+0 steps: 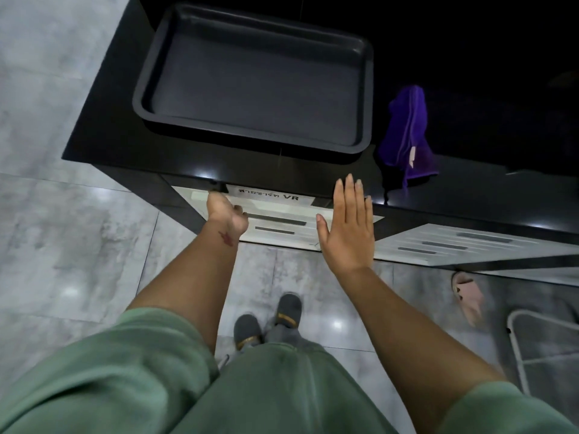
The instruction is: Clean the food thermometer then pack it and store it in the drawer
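Observation:
A white drawer unit sits under the black table, its top drawer front bearing a paper label. My left hand is curled against the left side of that drawer front, fingers hidden beneath the table edge. My right hand is flat and open, fingers spread, in front of the drawer's right side, holding nothing. No food thermometer or its pack shows anywhere. A crumpled purple cloth lies on the table to the right.
An empty black tray fills the table's left part. A second white drawer unit stands to the right. On the grey tiled floor are my slippered feet, another person's foot and a white metal frame.

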`<state>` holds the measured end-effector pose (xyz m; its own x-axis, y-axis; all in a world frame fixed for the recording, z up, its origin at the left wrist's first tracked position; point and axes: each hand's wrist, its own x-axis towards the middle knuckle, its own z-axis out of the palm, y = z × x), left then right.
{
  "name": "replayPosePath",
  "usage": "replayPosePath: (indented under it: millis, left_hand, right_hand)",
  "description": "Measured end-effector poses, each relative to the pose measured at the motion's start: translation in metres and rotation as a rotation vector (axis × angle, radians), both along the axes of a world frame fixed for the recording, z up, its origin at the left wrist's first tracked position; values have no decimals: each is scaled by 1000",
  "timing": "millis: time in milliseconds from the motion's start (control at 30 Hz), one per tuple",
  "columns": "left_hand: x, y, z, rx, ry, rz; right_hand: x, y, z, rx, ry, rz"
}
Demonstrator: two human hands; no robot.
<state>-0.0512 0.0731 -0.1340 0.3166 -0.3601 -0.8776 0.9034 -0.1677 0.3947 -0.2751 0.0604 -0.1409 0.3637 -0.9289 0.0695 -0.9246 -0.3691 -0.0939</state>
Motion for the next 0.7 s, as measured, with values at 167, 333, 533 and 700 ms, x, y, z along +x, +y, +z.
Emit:
replayPosePath:
  millis: [167, 333, 533, 700]
  left_hand:
    - [8, -13, -20, -70, -15, 27]
    - [5, -5, -11, -9, -79, -33]
    - [-1, 17, 18, 199, -389, -177]
    - [-2, 37, 56, 379, -770, -154]
  right_hand:
    - [-1, -2, -3, -19, 19, -3]
    - [-2, -2, 2, 20, 24, 8]
    - [0, 2, 19, 91, 35, 12]
    - [2, 10, 42, 156, -37, 13]
